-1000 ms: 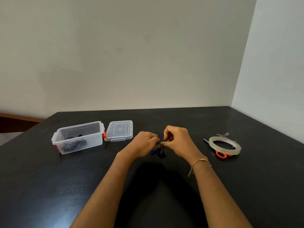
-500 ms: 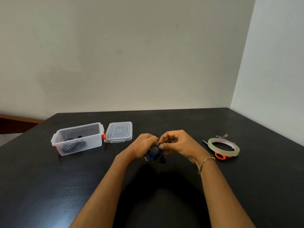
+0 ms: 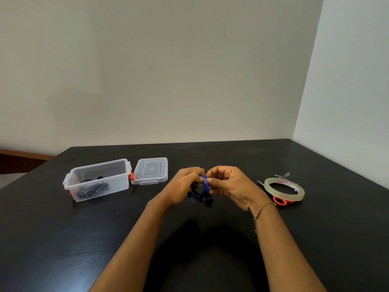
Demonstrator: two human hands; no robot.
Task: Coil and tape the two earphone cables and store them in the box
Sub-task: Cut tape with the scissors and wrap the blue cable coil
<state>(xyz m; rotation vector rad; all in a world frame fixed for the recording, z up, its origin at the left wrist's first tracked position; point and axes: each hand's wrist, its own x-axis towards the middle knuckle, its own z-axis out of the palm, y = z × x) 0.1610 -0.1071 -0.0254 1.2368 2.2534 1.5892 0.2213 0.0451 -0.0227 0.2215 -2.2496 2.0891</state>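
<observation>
Both hands gripping blue earphone coil (image 3: 202, 187) right of box (image 3: 97, 179): L hand (image 3: 183, 186) curling round it, R hand (image 3: 228, 185) fingertips pinching.

I see the table (image 3: 63, 239) with the box (image 3: 99, 180) at my left and its lid (image 3: 150, 170) just beside it on the right. A coiled cable (image 3: 90, 189) lies in the box. Mid-table, left hand (image 3: 185, 186) and right hand (image 3: 229, 186) meet around the earphone cable (image 3: 203, 187). To the right, the tape roll (image 3: 284, 187) rests on scissors (image 3: 281, 201).
</observation>
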